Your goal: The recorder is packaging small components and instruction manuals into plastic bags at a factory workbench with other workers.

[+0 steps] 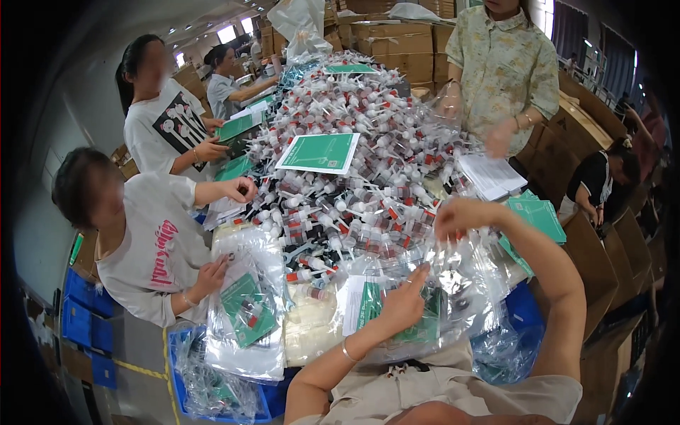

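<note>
Close in front of me, clear plastic bags (476, 297) lie in a layered stack. A green leaflet (418, 331) shows through the top bag, beside a green and white one (361, 301). My left hand (405, 301) rests at the upper edge of this bag, index finger stretched and the others curled on the film. Bent at the wrist, my right hand (460, 216) hangs fingers down over the right front of a heap of small clear bottles (368, 184) with white nozzles and red parts. Its fingertips are blurred, and what lies between them is hidden.
A green booklet (319, 152) lies on the heap; white papers (490, 176) and green leaflets (538, 216) sit right. Co-workers stand left and across. One's hand is over a filled bag (248, 312). Blue bins (265, 404) stand below the table edge, cardboard boxes (400, 49) behind.
</note>
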The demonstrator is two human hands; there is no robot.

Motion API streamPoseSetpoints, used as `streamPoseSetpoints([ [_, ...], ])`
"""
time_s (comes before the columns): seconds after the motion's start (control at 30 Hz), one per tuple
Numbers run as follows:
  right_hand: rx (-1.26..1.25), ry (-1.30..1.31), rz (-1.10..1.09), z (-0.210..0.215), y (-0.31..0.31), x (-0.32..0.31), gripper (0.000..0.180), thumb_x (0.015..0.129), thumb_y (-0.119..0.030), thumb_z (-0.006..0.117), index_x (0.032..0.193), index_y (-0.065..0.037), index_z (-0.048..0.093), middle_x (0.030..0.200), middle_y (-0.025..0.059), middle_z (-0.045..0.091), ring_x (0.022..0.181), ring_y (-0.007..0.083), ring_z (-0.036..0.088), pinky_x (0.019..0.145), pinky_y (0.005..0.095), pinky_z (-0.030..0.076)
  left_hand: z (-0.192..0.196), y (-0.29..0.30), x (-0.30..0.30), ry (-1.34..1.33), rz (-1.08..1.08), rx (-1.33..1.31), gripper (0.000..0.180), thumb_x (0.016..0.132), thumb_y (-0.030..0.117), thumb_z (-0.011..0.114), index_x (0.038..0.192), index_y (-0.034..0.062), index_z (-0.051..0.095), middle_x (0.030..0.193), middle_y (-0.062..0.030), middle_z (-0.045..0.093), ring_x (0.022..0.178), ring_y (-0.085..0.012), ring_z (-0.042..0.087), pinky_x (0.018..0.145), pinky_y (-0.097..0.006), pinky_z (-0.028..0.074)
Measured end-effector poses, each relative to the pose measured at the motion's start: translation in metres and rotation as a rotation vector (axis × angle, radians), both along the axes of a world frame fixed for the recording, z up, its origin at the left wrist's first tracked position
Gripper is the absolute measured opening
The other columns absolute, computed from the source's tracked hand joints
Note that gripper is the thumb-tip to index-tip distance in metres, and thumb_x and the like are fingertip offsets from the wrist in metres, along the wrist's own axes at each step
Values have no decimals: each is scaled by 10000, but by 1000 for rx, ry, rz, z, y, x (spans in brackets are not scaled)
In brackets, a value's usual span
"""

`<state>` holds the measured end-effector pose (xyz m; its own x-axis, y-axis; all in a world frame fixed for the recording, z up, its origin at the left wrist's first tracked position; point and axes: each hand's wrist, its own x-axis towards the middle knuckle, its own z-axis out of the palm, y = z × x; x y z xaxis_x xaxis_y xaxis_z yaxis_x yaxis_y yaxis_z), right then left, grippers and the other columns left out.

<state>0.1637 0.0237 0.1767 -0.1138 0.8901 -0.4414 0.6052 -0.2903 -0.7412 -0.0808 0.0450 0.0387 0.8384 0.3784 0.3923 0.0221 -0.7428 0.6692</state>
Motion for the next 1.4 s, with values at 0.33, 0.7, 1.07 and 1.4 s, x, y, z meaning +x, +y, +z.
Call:
streamPoseSetpoints([
  [0.33,379,-1074,-74,-145,128,111,127,704,-47,561,767,29,641,803,260,632,795,394,635,719,453,517,-31,2,9,-123,-110,64,740,708,13,511,1400,66,254,1341,-165,446,673,-330,612,518,-415,480],
  [0.7,470,-980,-294,-137,135,130,203,739,-139,566,817,40,621,869,253,620,831,414,605,744,464,492,-26,3,8,-153,-103,64,712,700,1,504,1386,45,316,1319,-171,469,721,-270,629,473,-344,440],
  [1.07,961,-513,-71,-23,149,-66,251,799,-12,471,1006,-4,613,1031,195,564,924,362,568,792,417,462,-33,5,6,-229,-103,-52,647,722,15,486,1351,94,358,1296,-183,484,753,-328,631,557,-390,501],
  [1.4,671,-691,490,-83,219,-208,154,700,-82,575,826,-23,642,882,156,642,822,326,632,714,424,499,-31,5,10,-200,-178,-102,594,749,20,511,1326,39,369,1274,-230,476,890,-381,614,735,-449,509],
])
